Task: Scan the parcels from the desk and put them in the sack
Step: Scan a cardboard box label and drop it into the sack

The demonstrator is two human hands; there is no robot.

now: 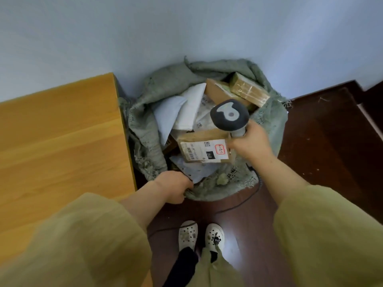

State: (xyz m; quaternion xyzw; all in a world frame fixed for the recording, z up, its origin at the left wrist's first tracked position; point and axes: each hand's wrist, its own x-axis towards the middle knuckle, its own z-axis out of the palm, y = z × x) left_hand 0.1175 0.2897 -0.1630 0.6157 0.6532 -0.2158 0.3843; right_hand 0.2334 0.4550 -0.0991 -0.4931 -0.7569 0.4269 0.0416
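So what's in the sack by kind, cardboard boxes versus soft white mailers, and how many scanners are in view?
Cardboard boxes: 3 (labelled box, plain box, taped box)
Soft white mailers: at least 3, overlapping, exact count unclear
Scanner: 1, in the right hand
Total: at least 7

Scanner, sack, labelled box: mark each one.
Scanner point(229, 114): head view, on its dark head.
Sack point(144, 130): head view, on its left wall.
Labelled box point(204, 151): head view, on its white label.
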